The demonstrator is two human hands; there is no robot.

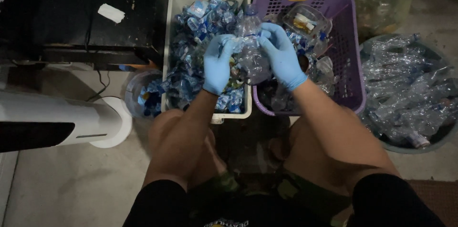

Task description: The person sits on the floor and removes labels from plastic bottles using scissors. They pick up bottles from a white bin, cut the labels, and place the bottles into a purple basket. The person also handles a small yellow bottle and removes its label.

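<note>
From the head camera, both hands wear blue gloves and meet on one clear plastic bottle [250, 50], held upright-ish with its blue cap pointing away from the person. The left hand [218, 65] is closed around the bottle's left side, fingers wrapped toward its upper part. The right hand [281, 55] grips the bottle's right side, fingers curled at the neck area where a strip of label shows; whether it pinches the label itself is hard to tell.

Under and beyond the left hand stands a white bin [168, 41] heaped with crumpled blue and white labels [191, 65]. Under and beyond the right hand is a purple basket [350, 41] with clear plastic containers in it. The bottle hangs just over the gap where bin and basket touch.

Well to the right of the right hand sits a round tub [420, 143] piled with crushed clear bottles. Left of the left hand, beside the bin, is a small bucket [136, 88] with more labels, and farther left a white cylinder [71, 119] lies on the floor.
</note>
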